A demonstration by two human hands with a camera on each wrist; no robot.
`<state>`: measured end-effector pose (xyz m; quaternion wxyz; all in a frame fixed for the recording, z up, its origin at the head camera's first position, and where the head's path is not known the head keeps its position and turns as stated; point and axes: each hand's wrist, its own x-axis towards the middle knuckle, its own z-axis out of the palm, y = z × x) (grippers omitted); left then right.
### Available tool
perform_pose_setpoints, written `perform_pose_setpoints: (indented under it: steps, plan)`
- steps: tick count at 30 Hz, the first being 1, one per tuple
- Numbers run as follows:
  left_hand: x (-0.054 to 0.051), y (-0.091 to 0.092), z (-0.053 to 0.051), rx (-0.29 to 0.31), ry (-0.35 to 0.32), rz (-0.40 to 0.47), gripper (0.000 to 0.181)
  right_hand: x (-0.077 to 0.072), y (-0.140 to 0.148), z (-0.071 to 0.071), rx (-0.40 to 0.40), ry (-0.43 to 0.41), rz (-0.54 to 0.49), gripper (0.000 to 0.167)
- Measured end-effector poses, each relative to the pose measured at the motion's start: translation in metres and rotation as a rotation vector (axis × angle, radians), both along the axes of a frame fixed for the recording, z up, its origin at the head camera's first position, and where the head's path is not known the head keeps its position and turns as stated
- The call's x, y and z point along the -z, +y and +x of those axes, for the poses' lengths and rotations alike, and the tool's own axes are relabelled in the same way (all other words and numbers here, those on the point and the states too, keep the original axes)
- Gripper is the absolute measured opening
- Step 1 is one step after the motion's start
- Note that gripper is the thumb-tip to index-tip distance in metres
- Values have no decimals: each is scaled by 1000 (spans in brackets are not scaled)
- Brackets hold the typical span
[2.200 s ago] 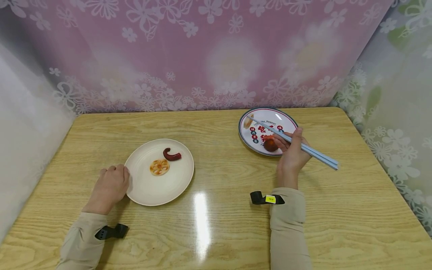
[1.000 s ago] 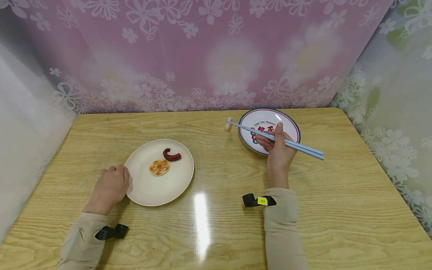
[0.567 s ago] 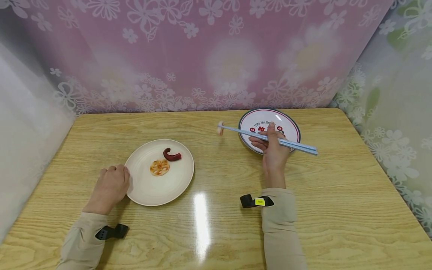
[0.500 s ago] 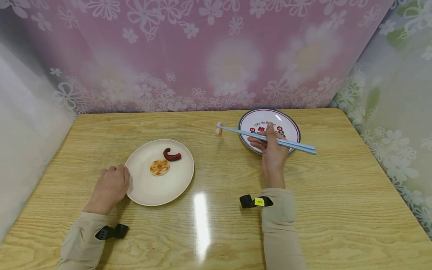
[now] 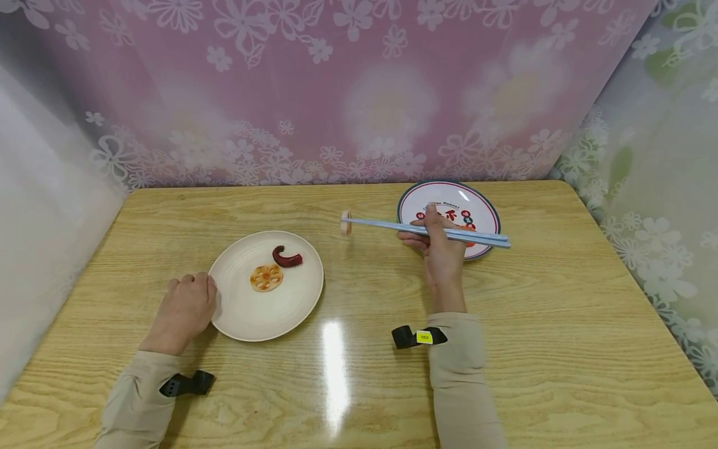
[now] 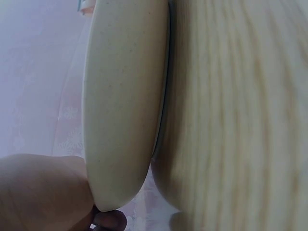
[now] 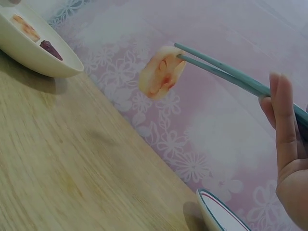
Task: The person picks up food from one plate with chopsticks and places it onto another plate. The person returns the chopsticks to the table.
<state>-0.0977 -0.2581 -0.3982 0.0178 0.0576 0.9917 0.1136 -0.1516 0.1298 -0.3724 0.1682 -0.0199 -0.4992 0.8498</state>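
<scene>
My right hand (image 5: pixel 444 262) holds a pair of light blue chopsticks (image 5: pixel 387 224). Their tips pinch a pale slice with browned patches (image 5: pixel 346 222), raised above the table between the two plates; the right wrist view shows this slice (image 7: pixel 161 73) hanging at the chopstick tips (image 7: pixel 216 69). My left hand (image 5: pixel 184 312) grips the left rim of the cream plate (image 5: pixel 263 321); in the left wrist view the hand (image 6: pixel 45 190) is at the plate's edge (image 6: pixel 125 96). On that plate lie a browned lotus-like slice (image 5: pixel 266 278) and a dark red curled tentacle piece (image 5: pixel 287 257).
A white plate with a dark rim and red lettering (image 5: pixel 412 198) stands at the back right, partly behind my right hand. An orange-red piece (image 5: pixel 470 236) shows on it. A pink floral curtain (image 5: pixel 280 93) hangs behind the wooden table (image 5: pixel 561 312).
My right hand has moved left from the printed plate, and the chopsticks have lifted the pale slice off it and carried it left toward the middle. My left hand and the cream plate stay in place.
</scene>
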Motion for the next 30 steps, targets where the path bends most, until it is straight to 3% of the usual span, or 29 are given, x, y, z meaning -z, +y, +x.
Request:
perform_pose_setpoints:
  steps: [12,23,30]
  plan:
    - [0,0,-2,-2,-7,-10,37,0,-14,1,-198,11,97,36]
    - [1,-1,-1,-8,-17,-3,37,2,-30,3,-287,39,178,31]
    - [1,-1,-1,-7,-10,-3,37,3,-38,5,-339,-2,277,39]
